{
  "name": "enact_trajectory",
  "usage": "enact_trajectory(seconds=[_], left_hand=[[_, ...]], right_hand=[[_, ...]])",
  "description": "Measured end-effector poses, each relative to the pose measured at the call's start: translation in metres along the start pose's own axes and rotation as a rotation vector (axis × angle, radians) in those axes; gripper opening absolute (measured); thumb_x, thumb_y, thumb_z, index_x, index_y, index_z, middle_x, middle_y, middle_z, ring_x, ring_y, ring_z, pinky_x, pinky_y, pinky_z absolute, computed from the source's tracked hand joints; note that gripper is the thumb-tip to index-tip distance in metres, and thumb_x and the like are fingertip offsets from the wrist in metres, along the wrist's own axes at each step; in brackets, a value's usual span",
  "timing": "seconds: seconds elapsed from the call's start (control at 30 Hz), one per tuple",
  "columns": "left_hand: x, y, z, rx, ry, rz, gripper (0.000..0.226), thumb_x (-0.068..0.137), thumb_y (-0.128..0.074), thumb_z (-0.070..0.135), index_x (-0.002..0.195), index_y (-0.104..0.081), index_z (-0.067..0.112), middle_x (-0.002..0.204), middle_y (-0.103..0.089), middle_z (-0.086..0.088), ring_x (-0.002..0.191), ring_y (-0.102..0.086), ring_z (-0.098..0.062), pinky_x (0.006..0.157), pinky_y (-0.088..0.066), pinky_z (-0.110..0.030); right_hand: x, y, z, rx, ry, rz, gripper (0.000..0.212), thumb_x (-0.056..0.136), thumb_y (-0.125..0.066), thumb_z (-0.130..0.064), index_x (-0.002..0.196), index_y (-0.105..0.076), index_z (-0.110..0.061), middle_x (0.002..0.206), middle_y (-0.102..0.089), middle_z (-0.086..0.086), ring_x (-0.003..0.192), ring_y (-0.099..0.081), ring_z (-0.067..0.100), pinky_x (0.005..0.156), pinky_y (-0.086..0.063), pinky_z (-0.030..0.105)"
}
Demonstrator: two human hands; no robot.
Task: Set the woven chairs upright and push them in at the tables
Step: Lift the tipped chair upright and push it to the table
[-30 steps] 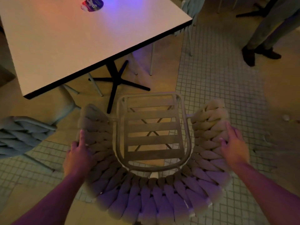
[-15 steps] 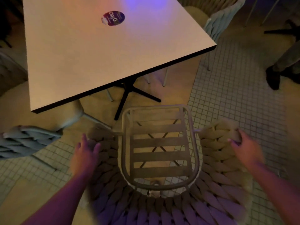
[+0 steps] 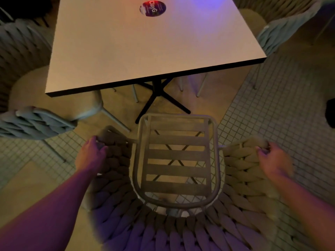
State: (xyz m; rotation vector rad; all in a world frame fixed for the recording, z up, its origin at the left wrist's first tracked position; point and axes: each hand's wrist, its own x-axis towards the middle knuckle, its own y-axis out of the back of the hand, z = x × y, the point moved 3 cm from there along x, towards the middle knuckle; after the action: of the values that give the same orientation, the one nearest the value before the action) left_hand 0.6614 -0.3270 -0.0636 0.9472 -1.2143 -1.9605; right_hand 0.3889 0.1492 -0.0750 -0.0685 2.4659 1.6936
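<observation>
A woven chair (image 3: 241, 171) stands upright just below me, with a thick braided back that wraps round a bare slatted metal seat. My left hand (image 3: 91, 156) grips the tip of its left arm. My right hand (image 3: 272, 160) grips the tip of its right arm. The seat's front edge faces a white square table (image 3: 126, 51) on a black cross base. The seat front sits just short of the table's near edge.
A round sticker (image 3: 152, 8) lies on the tabletop. Another woven chair (image 3: 34, 122) with a round cushion is tucked at the table's left, a third (image 3: 282, 31) at the far right. A dark shoe (image 3: 330, 115) shows at the right edge, on small square tiles.
The chair has moved forward toward the table and I have stepped closer. Both hands have slid from the sides of the woven back to the front tips of the arms.
</observation>
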Motion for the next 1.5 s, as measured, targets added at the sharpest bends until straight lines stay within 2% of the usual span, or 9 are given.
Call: enact_trajectory(seconds=[0.23, 0.4, 0.67, 0.77, 0.83, 0.97, 1.3, 1.5], left_hand=[[-0.017, -0.005, -0.015, -0.024, 0.09, 0.051, 0.029, 0.084, -0.061, 0.026, 0.105, -0.055, 0.008, 0.104, -0.064, -0.025, 0.096, -0.061, -0.042, 0.071, -0.045, -0.044], [-0.009, -0.004, -0.022, -0.022, 0.156, 0.027, 0.032, 0.083, -0.064, 0.032, 0.1, -0.059, 0.006, 0.105, -0.066, -0.025, 0.1, -0.062, -0.042, 0.076, -0.047, -0.045], [0.015, 0.0, -0.016, -0.024, 0.183, 0.019, 0.032, 0.083, -0.066, 0.037, 0.095, -0.059, 0.008, 0.103, -0.067, -0.023, 0.098, -0.062, -0.04, 0.074, -0.048, -0.043], [0.022, 0.0, -0.015, -0.035, 0.182, 0.029, 0.03, 0.082, -0.065, 0.036, 0.092, -0.058, 0.009, 0.1, -0.067, -0.023, 0.096, -0.062, -0.041, 0.073, -0.049, -0.044], [0.028, 0.001, -0.016, -0.038, 0.194, 0.037, 0.03, 0.082, -0.065, 0.036, 0.092, -0.058, 0.009, 0.099, -0.068, -0.022, 0.095, -0.062, -0.04, 0.072, -0.048, -0.043], [0.037, 0.002, -0.016, -0.056, 0.221, 0.047, 0.029, 0.082, -0.064, 0.037, 0.094, -0.058, 0.011, 0.1, -0.067, -0.021, 0.095, -0.062, -0.04, 0.07, -0.046, -0.041], [0.053, 0.007, -0.012, -0.023, 0.216, 0.053, 0.03, 0.082, -0.063, 0.035, 0.096, -0.059, 0.009, 0.103, -0.067, -0.023, 0.097, -0.061, -0.041, 0.068, -0.042, -0.039], [0.046, 0.005, -0.009, -0.023, 0.195, 0.043, 0.031, 0.084, -0.061, 0.034, 0.099, -0.058, 0.006, 0.101, -0.067, -0.023, 0.094, -0.061, -0.041, 0.073, -0.049, -0.046]], right_hand=[[0.035, -0.007, -0.024, -0.016, 0.12, 0.002, 0.038, 0.089, -0.061, -0.028, 0.117, -0.06, -0.004, 0.104, -0.067, 0.023, 0.093, -0.063, 0.04, 0.067, -0.04, 0.033], [0.062, -0.014, -0.047, -0.037, 0.183, 0.001, 0.036, 0.088, -0.061, -0.029, 0.115, -0.062, -0.005, 0.101, -0.068, 0.022, 0.09, -0.064, 0.039, 0.065, -0.039, 0.033], [0.093, -0.019, -0.077, -0.058, 0.165, -0.018, 0.035, 0.088, -0.061, -0.029, 0.114, -0.062, -0.005, 0.098, -0.068, 0.023, 0.09, -0.063, 0.041, 0.064, -0.038, 0.032], [0.104, -0.021, -0.09, -0.057, 0.195, -0.045, 0.031, 0.088, -0.061, -0.028, 0.109, -0.063, -0.005, 0.095, -0.068, 0.023, 0.088, -0.063, 0.04, 0.065, -0.044, 0.035], [0.111, -0.023, -0.1, -0.066, 0.204, -0.057, 0.029, 0.088, -0.061, -0.027, 0.106, -0.064, -0.004, 0.094, -0.068, 0.024, 0.088, -0.062, 0.041, 0.067, -0.047, 0.039], [0.124, -0.026, -0.118, -0.1, 0.23, -0.058, 0.028, 0.088, -0.06, -0.028, 0.101, -0.064, -0.004, 0.093, -0.066, 0.026, 0.087, -0.062, 0.042, 0.064, -0.043, 0.037], [0.125, -0.028, -0.125, -0.082, 0.242, -0.059, 0.029, 0.088, -0.061, -0.026, 0.101, -0.062, 0.0, 0.093, -0.065, 0.026, 0.086, -0.061, 0.04, 0.067, -0.046, 0.039], [0.122, -0.025, -0.118, -0.056, 0.202, -0.071, 0.031, 0.088, -0.061, -0.024, 0.108, -0.062, -0.001, 0.097, -0.066, 0.026, 0.091, -0.061, 0.042, 0.069, -0.048, 0.04]])
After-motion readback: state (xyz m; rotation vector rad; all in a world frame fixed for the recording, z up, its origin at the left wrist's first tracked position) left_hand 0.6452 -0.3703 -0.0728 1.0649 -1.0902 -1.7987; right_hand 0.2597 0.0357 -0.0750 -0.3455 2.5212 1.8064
